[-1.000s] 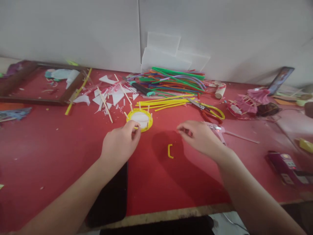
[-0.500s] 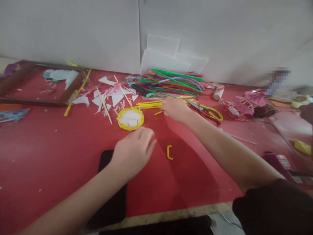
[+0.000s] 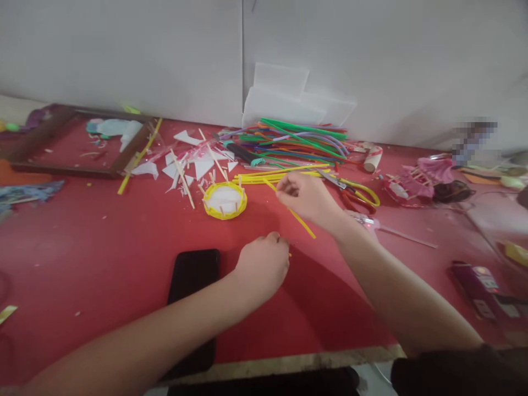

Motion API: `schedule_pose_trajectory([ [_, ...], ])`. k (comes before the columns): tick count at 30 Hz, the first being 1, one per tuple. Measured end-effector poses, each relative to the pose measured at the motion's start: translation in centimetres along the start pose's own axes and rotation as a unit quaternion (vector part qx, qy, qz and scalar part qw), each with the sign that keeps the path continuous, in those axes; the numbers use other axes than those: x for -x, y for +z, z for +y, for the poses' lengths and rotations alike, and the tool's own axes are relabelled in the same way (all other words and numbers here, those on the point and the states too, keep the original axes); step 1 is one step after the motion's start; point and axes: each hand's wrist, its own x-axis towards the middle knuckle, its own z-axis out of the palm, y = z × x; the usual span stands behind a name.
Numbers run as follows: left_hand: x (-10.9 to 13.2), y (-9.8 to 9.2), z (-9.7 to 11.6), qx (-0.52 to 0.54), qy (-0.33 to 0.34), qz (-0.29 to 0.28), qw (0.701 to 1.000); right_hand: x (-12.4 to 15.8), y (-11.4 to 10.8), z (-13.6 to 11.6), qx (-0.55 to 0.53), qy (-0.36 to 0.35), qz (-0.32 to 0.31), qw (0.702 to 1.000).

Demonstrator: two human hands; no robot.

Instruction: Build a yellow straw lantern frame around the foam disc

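My right hand (image 3: 305, 198) pinches a yellow pipe cleaner (image 3: 303, 224), which slants across the table under the fingers. Lower down, my left hand (image 3: 264, 264) is closed over a short bent piece of yellow pipe cleaner (image 3: 290, 254); only its tip shows past the fingers. Left of my right hand stands a small round basket (image 3: 225, 215) with a white base, yellow pipe cleaner wound round its side and several short wooden sticks standing up. Behind it lies a bundle of yellow pipe cleaners (image 3: 251, 179).
Scissors (image 3: 350, 187) and a glue gun (image 3: 365, 221) lie right of my right hand. A black phone (image 3: 196, 272) is beside my left forearm. Coloured pipe cleaners (image 3: 297, 140), white scraps (image 3: 202, 166) and a wooden frame (image 3: 61, 169) line the back.
My right hand has drawn one yellow pipe cleaner from the bundle toward me. My left hand has moved right, onto the bent yellow piece that lay on the table.
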Motion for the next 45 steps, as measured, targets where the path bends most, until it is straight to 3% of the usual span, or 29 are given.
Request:
schedule_pose_trajectory([
  [5,1.0,-0.1,-1.6,0.083,0.006,0.042,0.996,3.1,0.5,2.7,-0.039,0.048,0.023,0.998],
  [7,1.0,-0.1,-2.4,0.192,-0.001,0.069,0.979,4.5,0.9,3.4,-0.077,0.061,0.043,0.994],
  [8,0.9,0.1,-2.7,0.302,-0.014,0.082,0.95,5.2,1.2,3.6,-0.101,0.066,0.053,0.991],
  [9,0.7,0.2,-3.1,0.422,-0.031,0.092,0.901,5.9,1.4,3.6,-0.125,0.071,0.063,0.988],
  [11,0.1,0.7,-3.6,0.612,-0.069,0.108,0.781,7.4,1.7,3.4,-0.168,0.079,0.08,0.979],
  [12,-0.2,0.9,-3.9,0.654,-0.081,0.116,0.743,8.1,1.9,3.2,-0.184,0.082,0.087,0.976],
  [14,-0.6,1.2,-4.2,0.684,-0.096,0.134,0.711,9.3,2.2,2.5,-0.211,0.089,0.095,0.969],
  [19,-0.6,1.0,-4.3,0.703,-0.107,0.162,0.684,11.1,3.1,0.9,-0.198,0.052,0.116,0.972],
  [23,-0.4,0.8,-4.2,0.723,-0.112,0.184,0.657,11.4,3.5,0.4,-0.113,-0.056,0.135,0.983],
  [26,-0.3,0.8,-4.2,0.725,-0.125,0.175,0.654,11.5,3.7,0.4,-0.044,-0.16,0.143,0.976],
  [28,-0.3,0.8,-4.2,0.732,-0.13,0.164,0.648,11.6,3.7,0.5,-0.009,-0.193,0.149,0.97],
  [32,-0.1,0.8,-4.1,0.758,-0.127,0.126,0.628,11.4,3.6,0.8,0.03,-0.159,0.18,0.97],
  [45,-0.1,1.0,-4.4,0.745,-0.088,0.1,0.654,10.9,2.8,1.8,0.026,-0.197,0.159,0.967],
])
